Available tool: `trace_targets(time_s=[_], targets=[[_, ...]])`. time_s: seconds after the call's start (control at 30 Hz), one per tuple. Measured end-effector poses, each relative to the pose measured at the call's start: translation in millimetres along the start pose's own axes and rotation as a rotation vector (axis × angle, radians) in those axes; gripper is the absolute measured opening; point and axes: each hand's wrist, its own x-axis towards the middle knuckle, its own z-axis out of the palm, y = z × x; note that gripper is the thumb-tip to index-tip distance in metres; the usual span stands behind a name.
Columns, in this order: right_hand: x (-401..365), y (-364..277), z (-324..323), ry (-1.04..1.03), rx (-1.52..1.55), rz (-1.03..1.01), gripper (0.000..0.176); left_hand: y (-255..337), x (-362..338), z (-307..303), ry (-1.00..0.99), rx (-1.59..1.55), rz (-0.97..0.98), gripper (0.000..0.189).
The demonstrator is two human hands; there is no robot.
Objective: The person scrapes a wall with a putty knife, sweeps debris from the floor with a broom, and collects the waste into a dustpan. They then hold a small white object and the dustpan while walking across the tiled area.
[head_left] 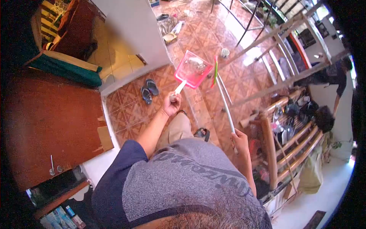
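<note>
A pink dustpan (194,69) with a white handle is held out in front of me, some grey dust or litter lying in its pan. My left hand (172,105) is wrapped around the end of that handle. On the other side, my right hand (240,141) grips the pale stick of a broom (225,103) near its top end. The narrow green and red head of the broom points away from me, just right of the dustpan.
Dark slippers (149,91) lie on the tiled floor (129,110) to the left. A bamboo bench (272,152) loaded with things stands at the right. Beyond it a person (335,78) in dark clothes bends over. A wooden frame (280,32) slants across the upper right.
</note>
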Motion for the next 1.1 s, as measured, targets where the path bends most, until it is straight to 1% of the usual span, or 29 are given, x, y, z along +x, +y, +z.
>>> trace_targets(time_s=[0.1, 0.17, 0.2, 0.3, 0.33, 0.37, 0.43, 0.47, 0.53, 0.57, 0.63, 0.67, 0.7, 0.77, 0.8, 0.83, 0.87, 0.9, 0.97, 1.0, 1.07, 1.1], targets=[[68, -44, 1, -0.020, -0.008, -0.070, 0.025, 23, 29, 27, -0.016, -0.042, 0.062, 0.018], [112, -74, 9, -0.029, -0.052, -0.110, 0.022, 47, 48, 46, 0.040, -0.048, 0.067, 0.016], [132, -89, 15, -0.008, -0.012, -0.049, 0.022, 58, 59, 55, 0.001, -0.054, 0.070, 0.016], [185, -143, 31, -0.008, -0.051, -0.112, 0.021, 104, 93, 74, -0.020, -0.093, 0.025, 0.015], [193, -168, 39, -0.001, 0.021, -0.072, 0.022, 119, 106, 75, -0.121, -0.097, 0.009, 0.015], [204, -191, 45, 0.005, 0.018, -0.079, 0.022, 132, 117, 84, -0.129, -0.097, 0.003, 0.015], [232, -233, 51, 0.020, 0.063, -0.070, 0.024, 154, 141, 109, 0.029, 0.055, 0.086, 0.015], [249, -248, 51, 0.024, 0.060, -0.067, 0.024, 164, 153, 121, 0.069, 0.050, 0.058, 0.017], [283, -278, 55, 0.036, 0.017, -0.113, 0.035, 179, 174, 143, 0.066, 0.039, 0.031, 0.017], [298, -296, 59, 0.038, 0.019, -0.115, 0.035, 188, 187, 155, 0.057, 0.032, 0.009, 0.018], [322, -333, 68, 0.122, 0.042, -0.151, 0.046, 204, 212, 170, 0.083, 0.046, 0.024, 0.019], [329, -357, 73, 0.079, 0.022, -0.162, 0.050, 213, 225, 172, 0.105, 0.087, 0.052, 0.019], [349, -374, 75, 0.072, 0.017, -0.155, 0.050, 223, 241, 175, 0.128, 0.126, 0.081, 0.019], [397, -403, 78, -0.047, 0.009, -0.171, 0.049, 240, 274, 185, 0.138, 0.064, 0.085, 0.017], [419, -416, 80, -0.060, 0.001, -0.151, 0.049, 247, 291, 189, 0.123, 0.052, 0.070, 0.016], [444, -434, 82, -0.121, 0.039, -0.135, 0.046, 254, 308, 196, 0.101, 0.047, 0.056, 0.016], [473, -454, 85, -0.179, 0.079, -0.126, 0.044, 256, 321, 211, 0.141, 0.068, 0.073, 0.017], [501, -470, 90, -0.189, 0.075, -0.114, 0.044, 262, 337, 219, 0.149, 0.057, 0.081, 0.017], [554, -503, 100, -0.304, 0.154, -0.098, 0.042, 273, 370, 229, 0.203, 0.121, 0.119, 0.019], [574, -526, 111, -0.315, 0.157, -0.089, 0.042, 283, 391, 230, 0.165, 0.064, 0.067, 0.018], [606, -567, 137, -0.315, 0.147, -0.058, 0.038, 300, 423, 237, 0.187, 0.079, 0.087, 0.018], [635, -577, 147, -0.319, 0.144, -0.046, 0.038, 304, 436, 242, 0.194, 0.096, 0.097, 0.018]])
